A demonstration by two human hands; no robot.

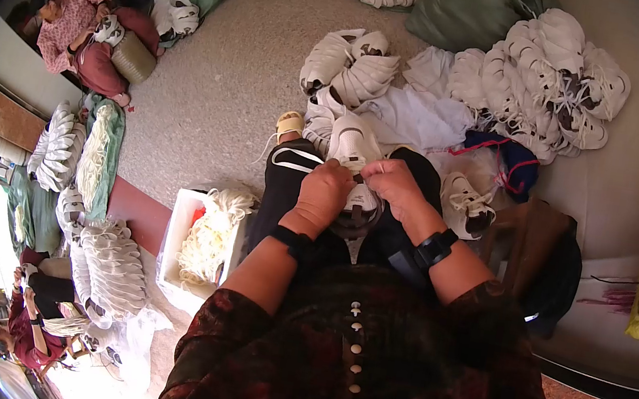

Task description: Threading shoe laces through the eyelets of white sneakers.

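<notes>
A white sneaker (353,137) rests between my knees, its toe pointing away from me. My left hand (324,192) is on the left side of its opening, fingers closed. From the right, my right hand (389,185) reaches over the same opening, thumb and fingers pinched together. Whatever the fingertips of each hand grip is too small to make out. Over my left thigh lies a looped white shoelace (297,160). Another laced white sneaker (467,206) sits just right of my right knee.
Stacked white sneakers (350,65) and white cloth (420,120) lie ahead, with a big shoe pile (544,80) at right. A white box (178,229) of laces (212,237) stands left. Several people sit at left among shoe stacks (110,264). Green sacks (468,12) lie far off.
</notes>
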